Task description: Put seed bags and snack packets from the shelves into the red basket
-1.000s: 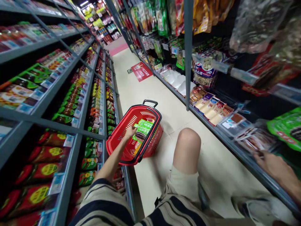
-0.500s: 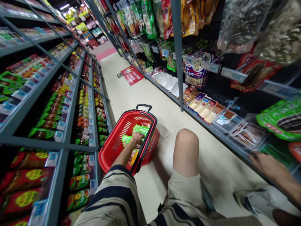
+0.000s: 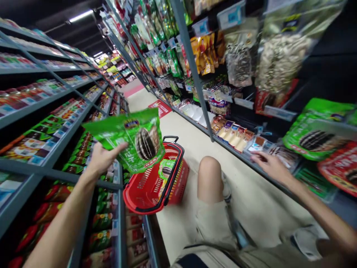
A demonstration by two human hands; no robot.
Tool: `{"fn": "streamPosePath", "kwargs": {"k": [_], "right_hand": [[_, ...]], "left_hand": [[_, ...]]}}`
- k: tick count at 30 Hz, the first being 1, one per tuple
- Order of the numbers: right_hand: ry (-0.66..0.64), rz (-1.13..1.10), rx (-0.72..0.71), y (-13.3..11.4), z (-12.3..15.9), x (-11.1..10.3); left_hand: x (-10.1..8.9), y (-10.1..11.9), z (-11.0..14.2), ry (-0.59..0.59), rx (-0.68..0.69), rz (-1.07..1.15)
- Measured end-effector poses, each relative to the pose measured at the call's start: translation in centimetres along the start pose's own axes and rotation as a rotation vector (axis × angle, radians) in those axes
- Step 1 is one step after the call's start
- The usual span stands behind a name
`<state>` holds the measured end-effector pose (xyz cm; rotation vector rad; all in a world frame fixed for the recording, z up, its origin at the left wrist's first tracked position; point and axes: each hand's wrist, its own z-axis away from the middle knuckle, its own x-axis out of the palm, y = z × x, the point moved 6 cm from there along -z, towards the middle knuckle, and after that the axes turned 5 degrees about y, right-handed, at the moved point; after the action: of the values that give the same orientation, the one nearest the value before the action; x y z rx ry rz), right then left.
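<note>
Head view: red basket (image 3: 133, 193) with green packet (image 3: 166, 169) inside, left fingers (image 3: 120, 148) pinching green bag (image 3: 139, 143).

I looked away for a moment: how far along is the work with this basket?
Done: a green packet has come out of the red basket. In hand: the left hand holds it up. Left: it is yet to be set down; a second green packet remains inside. Whether that should come out, I cannot tell.
</note>
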<state>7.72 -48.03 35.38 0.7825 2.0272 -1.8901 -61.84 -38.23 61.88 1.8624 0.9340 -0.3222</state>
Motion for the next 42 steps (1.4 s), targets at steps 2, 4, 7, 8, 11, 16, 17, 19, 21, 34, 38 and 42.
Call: {"fn": "streamPosePath", "kwargs": {"k": [2,4,7,8,11,16,17,19,21,34,38,42], "right_hand": [[0.017,-0.35,-0.062,-8.2,-0.9,-0.2],[0.025,-0.606,-0.25,-16.1,-1.0,-1.5],[0.127,-0.65,-0.429,-22.8,0.5,-5.3],[0.21,-0.593,-0.423,-23.2,1.3,-6.9],[0.51,-0.511,-0.31,-19.7,4.4,-12.2],[0.795,-0.567,-0.175,-9.6,9.4,-19.0],[0.823,-0.54,-0.159,-8.1,9.9,-19.8],[0.855,-0.483,-0.138,-6.0,10.3,-20.8],[0.848,-0.456,-0.117,-4.9,10.2,-20.7],[0.828,-0.429,0.009,-2.2,8.7,-17.9],[0.662,-0.404,0.058,-1.5,9.1,-17.4],[0.218,-0.377,0.167,-0.4,9.1,-13.7]], "left_hand": [[2.5,8.4,-0.9,0.018,0.157,0.246],[8.3,16.4,-0.8,-0.1,0.28,0.563],[19.6,27.2,1.7,-0.287,0.343,0.943],[23.3,30.2,3.1,-0.33,0.316,1.052],[32.6,37.4,8.8,-0.544,0.24,1.235],[43.1,42.1,16.8,-0.829,0.157,1.144],[44.6,42.4,17.6,-0.824,0.159,1.166],[47.1,42.4,18.8,-0.81,0.169,1.215],[49.3,41.6,19.5,-0.826,0.174,1.21],[53.1,37.8,20.1,-0.962,0.012,1.239],[52.7,37.1,18.6,-1.187,0.098,1.19],[53.8,34.0,17.9,-1.534,0.144,0.822]]}}
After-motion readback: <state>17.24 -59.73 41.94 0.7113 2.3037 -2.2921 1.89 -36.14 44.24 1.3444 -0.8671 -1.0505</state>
